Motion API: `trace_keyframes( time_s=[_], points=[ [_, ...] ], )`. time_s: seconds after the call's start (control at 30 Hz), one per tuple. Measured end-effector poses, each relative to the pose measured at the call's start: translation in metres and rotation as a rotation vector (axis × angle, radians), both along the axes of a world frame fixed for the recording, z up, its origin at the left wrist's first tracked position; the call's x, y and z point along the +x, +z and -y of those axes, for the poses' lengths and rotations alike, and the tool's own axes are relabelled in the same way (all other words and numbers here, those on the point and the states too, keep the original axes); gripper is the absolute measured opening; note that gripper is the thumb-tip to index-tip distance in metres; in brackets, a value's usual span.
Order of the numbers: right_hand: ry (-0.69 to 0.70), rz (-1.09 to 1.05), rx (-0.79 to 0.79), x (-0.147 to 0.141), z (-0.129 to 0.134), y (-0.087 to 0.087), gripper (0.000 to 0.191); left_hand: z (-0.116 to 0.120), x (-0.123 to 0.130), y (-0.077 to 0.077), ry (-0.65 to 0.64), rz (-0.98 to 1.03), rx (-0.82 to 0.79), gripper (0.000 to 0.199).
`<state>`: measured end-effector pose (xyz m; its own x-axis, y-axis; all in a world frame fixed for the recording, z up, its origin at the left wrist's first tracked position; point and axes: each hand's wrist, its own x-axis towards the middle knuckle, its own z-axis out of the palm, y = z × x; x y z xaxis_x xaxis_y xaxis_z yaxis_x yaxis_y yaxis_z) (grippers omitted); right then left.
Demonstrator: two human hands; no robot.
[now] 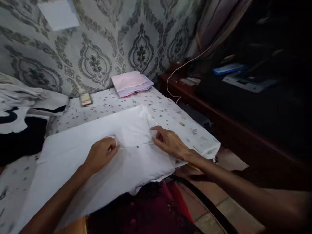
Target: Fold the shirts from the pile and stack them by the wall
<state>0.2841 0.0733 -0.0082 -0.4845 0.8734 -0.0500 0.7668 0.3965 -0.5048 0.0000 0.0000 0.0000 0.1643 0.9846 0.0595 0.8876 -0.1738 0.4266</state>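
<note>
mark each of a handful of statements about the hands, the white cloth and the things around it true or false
1. The left hand and the right hand are both at the white cloth. True.
2. The right hand holds a pair of scissors. False: its thumb and forefinger are at the edge of the white cloth.
3. The folded pink pile lies near the patterned wall. True.
4. The folded pink pile lies between the two hands. False: it lies beyond both.
5. Black-and-white clothing lies at the picture's right edge. False: it lies at the left edge.
</note>
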Motion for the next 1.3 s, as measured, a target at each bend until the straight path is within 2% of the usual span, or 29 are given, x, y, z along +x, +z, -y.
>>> trace_keyframes(
  time_s=[0.1,0.2,0.3,0.43,0.57,0.67,0.77,0.87,0.93,1.03,1.13,1.23,1.3],
  points=[
    [0.045,0.111,0.085,-0.007,0.008,-0.003,0.053,-0.004,0.006,0.001,0.073,0.041,-0.01,0.013],
    [0.047,0.198,0.129,-0.013,0.01,-0.007,0.044,-0.007,0.015,-0.002,0.087,-0.016,-0.04,0.022],
    [0.026,0.218,0.16,-0.015,0.008,-0.012,0.037,-0.007,0.021,-0.006,0.062,-0.124,-0.038,0.018],
    [0.071,0.197,0.217,-0.012,0.008,-0.017,0.026,-0.002,0.018,-0.009,0.07,-0.141,-0.073,0.014],
    [0.127,0.145,0.186,-0.006,0.008,-0.013,0.014,0.003,0.009,-0.003,0.02,-0.183,-0.099,0.01],
    [0.086,0.035,0.173,-0.007,-0.003,-0.003,0.021,-0.001,0.006,0.004,-0.021,-0.202,-0.022,0.017],
    [0.096,-0.055,0.244,-0.022,-0.026,0.0,0.029,-0.016,0.012,0.004,-0.005,-0.125,0.099,0.029],
    [0.186,-0.064,0.336,-0.048,-0.052,-0.016,0.04,-0.036,0.022,-0.011,-0.012,-0.068,0.162,0.039],
    [0.256,-0.021,0.332,-0.062,-0.065,-0.034,0.051,-0.047,0.025,-0.028,-0.048,-0.132,0.142,0.051],
    [0.312,-0.02,0.275,-0.069,-0.076,-0.055,0.058,-0.056,0.022,-0.052,-0.092,-0.247,0.077,0.063],
    [0.278,-0.196,0.228,-0.056,-0.077,-0.053,0.059,-0.057,0.014,-0.059,-0.104,-0.253,0.059,0.063],
    [0.109,-0.473,0.242,-0.025,-0.062,-0.034,0.056,-0.044,0.01,-0.048,-0.098,-0.174,0.148,0.054],
    [-0.012,-0.574,0.259,0.002,-0.041,-0.022,0.049,-0.019,0.014,-0.037,-0.141,-0.101,0.258,0.047]
  ],
)
